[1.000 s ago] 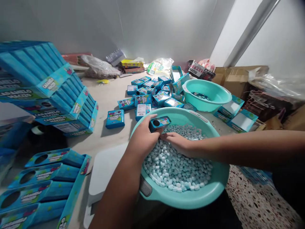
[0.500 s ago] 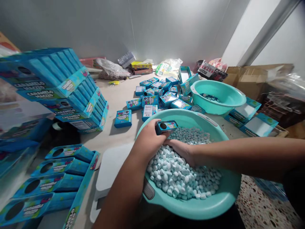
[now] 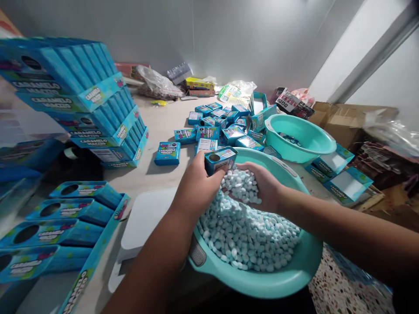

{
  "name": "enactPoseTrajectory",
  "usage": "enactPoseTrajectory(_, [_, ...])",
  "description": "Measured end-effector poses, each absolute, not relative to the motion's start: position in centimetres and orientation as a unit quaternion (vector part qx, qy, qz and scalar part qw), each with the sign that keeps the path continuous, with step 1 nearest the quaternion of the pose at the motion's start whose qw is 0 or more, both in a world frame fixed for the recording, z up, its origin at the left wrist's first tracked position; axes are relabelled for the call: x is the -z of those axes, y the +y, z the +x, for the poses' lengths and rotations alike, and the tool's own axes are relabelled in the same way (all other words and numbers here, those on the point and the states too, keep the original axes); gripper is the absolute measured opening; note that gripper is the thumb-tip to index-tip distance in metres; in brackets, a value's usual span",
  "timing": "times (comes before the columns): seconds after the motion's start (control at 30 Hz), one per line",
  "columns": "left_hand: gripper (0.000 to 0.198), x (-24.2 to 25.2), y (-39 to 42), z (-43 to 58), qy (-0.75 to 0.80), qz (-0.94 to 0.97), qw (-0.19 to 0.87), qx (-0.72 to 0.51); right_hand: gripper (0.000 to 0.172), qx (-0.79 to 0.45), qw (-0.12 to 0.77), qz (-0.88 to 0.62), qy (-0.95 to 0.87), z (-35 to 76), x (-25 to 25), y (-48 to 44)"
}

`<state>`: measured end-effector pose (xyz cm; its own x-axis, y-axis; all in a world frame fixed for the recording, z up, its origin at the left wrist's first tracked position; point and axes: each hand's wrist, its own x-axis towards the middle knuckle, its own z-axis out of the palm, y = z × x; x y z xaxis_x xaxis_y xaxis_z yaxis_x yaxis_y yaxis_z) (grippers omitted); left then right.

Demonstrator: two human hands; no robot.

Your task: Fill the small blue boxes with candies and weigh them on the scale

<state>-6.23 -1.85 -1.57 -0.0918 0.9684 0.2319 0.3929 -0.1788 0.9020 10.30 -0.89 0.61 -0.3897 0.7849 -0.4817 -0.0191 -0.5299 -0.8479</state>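
My left hand (image 3: 198,182) is closed around a small blue candy tin (image 3: 221,160), which has a round opening at its near end. The tin is over the left rim of a turquoise basin (image 3: 294,261). Pale blue and white candies (image 3: 248,244) fill much of the basin. Cupped beside the tin, my right hand (image 3: 266,186) holds a heap of candies (image 3: 241,185), palm up just above the pile. The fingertips of my right hand come near the tin; the candies partly hide them.
Several closed tins (image 3: 209,132) lie behind the basin, with one tin (image 3: 167,153) apart. A second turquoise basin (image 3: 301,135) stands at the right. Stacked display boxes (image 3: 94,100) rise at the left, above an open tray of tins (image 3: 94,266). A white scale (image 3: 149,222) sits left of the basin.
My right hand has come up out of the candy pile with a heaped handful. My left hand has turned the tin, so its upper side shows more. The view has shifted slightly.
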Motion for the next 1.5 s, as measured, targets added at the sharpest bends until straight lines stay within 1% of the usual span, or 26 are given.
enactPoseTrajectory(0.1, [0.037, 1.6, -1.9, -6.2, 0.569, 0.607, 0.306, -0.463, 0.027, -0.752, 0.337, -0.467, -0.32, 11.2, -1.6, -0.8])
enactPoseTrajectory(0.17, [0.037, 1.7, -2.1, -6.2, 0.562, 0.629, 0.313, -0.437, 0.021, -0.742, 0.386, -0.461, -0.298, 11.6, -2.2, -0.6])
enactPoseTrajectory(0.3, [0.027, 1.5, -2.5, -6.2, 0.532, 0.682, 0.315, -0.39, 0.014, -0.694, 0.485, -0.432, -0.311, 11.5, -3.6, 0.4])
enactPoseTrajectory(0.37, [0.024, 1.4, -2.7, -6.2, 0.506, 0.705, 0.317, -0.382, 0.017, -0.662, 0.523, -0.411, -0.345, 11.0, -4.2, 1.2])
enactPoseTrajectory(0.5, [0.021, 1.2, -2.9, -6.2, 0.478, 0.72, 0.344, -0.368, 0.031, -0.624, 0.553, -0.382, -0.398, 9.3, -4.8, 2.6])
enactPoseTrajectory(0.6, [0.021, 1.3, -2.9, -6.0, 0.491, 0.723, 0.335, -0.352, 0.032, -0.617, 0.561, -0.374, -0.406, 8.4, -4.4, 2.9])
enactPoseTrajectory(0.77, [0.025, 1.6, -2.8, -6.0, 0.47, 0.735, 0.33, -0.361, 0.029, -0.64, 0.56, -0.377, -0.365, 8.2, -3.4, 2.3])
enactPoseTrajectory(0.93, [0.02, 1.7, -2.7, -6.0, 0.478, 0.741, 0.306, -0.358, 0.028, -0.624, 0.552, -0.388, -0.394, 8.0, -3.3, 1.7])
enactPoseTrajectory(1.0, [0.02, 1.6, -2.8, -6.0, 0.481, 0.745, 0.297, -0.355, 0.032, -0.598, 0.549, -0.397, -0.428, 7.9, -3.3, 1.7])
enactPoseTrajectory(1.13, [0.023, 1.1, -3.0, -6.0, 0.481, 0.752, 0.301, -0.336, 0.044, -0.54, 0.551, -0.383, -0.509, 8.1, -3.1, 1.6])
enactPoseTrajectory(1.23, [0.029, 0.9, -3.0, -6.1, 0.486, 0.749, 0.298, -0.338, 0.05, -0.498, 0.527, -0.39, -0.567, 8.4, -3.3, 1.4])
enactPoseTrajectory(1.4, [0.035, 1.0, -3.0, -6.1, 0.481, 0.758, 0.285, -0.336, 0.056, -0.501, 0.516, -0.395, -0.572, 8.5, -3.4, 1.3])
enactPoseTrajectory(1.5, [0.036, 1.2, -2.9, -6.2, 0.48, 0.749, 0.305, -0.341, 0.058, -0.468, 0.507, -0.403, -0.601, 8.5, -3.4, 1.5])
